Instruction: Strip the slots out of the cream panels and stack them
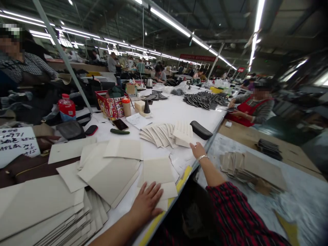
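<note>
My left hand [147, 201] lies flat with its fingers spread on pale card pieces [157, 171] near the table's front edge. Further forward, my right hand [197, 149] reaches to the near corner of a cream piece with slots [183, 131], its fingers bent together at that corner. This piece lies at the right end of a fanned row of cream pieces [157, 134]. Behind my right hand is a dark case [201, 130]. Large card sheets [110, 176] overlap to the left of my left hand.
Stacked boards [38, 201] fill the near left. A phone [120, 124], a red box [110, 107] and a red bottle [66, 107] stand further back. Another person in a red apron [247, 109] is at the right, beyond more card pieces [263, 167].
</note>
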A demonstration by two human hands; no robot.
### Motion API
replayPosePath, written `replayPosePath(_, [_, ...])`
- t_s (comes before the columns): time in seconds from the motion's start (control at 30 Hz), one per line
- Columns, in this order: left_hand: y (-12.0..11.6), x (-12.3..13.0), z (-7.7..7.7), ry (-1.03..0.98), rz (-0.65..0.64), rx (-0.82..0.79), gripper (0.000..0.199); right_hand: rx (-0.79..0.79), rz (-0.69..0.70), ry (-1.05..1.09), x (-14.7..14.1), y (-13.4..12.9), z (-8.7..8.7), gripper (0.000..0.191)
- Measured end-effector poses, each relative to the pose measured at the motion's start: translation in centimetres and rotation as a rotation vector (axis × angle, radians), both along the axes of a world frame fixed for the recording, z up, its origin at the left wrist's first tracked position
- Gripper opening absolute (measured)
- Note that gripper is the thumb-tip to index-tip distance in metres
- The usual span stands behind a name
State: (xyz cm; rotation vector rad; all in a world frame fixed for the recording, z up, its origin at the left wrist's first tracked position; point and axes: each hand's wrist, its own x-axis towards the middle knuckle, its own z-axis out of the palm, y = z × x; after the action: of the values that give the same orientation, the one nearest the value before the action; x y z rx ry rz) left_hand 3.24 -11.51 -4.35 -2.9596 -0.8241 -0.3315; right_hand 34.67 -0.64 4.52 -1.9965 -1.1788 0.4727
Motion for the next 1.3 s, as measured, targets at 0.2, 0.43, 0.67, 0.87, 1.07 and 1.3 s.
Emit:
replayPosePath(0.2, [-4.1, -4.9, -0.8, -0.105, 0.000, 0.097, 0.035, 0.070, 0.681, -0.310, -9.2, -11.9, -6.0, 0.031])
replayPosePath(0.43, [-1.3, -1.7, 1.9, -0.267, -0.047, -0.121, 0.048, 0.016, 0.700, -0.312, -10.7, -11.5, -6.5, 0.016])
replayPosePath(0.67, [5.3, 3.6, 3.1, 0.143, 0.067, -0.363, 0.073, -0.364, 0.767, -0.373, -9.7, -3.8, -6.6, 0.022])
replayPosePath(0.87, [6.3, 4.4, 3.2, 0.279, 0.022, -0.408, 0.072, -0.616, 0.912, -0.391, -10.2, -1.7, -5.6, 0.016])
replayPosePath(1.07, [5.7, 4.1, 3.0, 0.277, 0.103, -0.440, 0.078, -0.338, 0.935, -0.493, -10.7, -5.0, -4.8, 0.006])
replayPosePath(1.3, [4.9, 3.7, 3.1, 0.254, 0.103, -0.432, 0.077, -0.298, 1.107, -0.191, -12.4, -17.2, -2.7, 0.007])
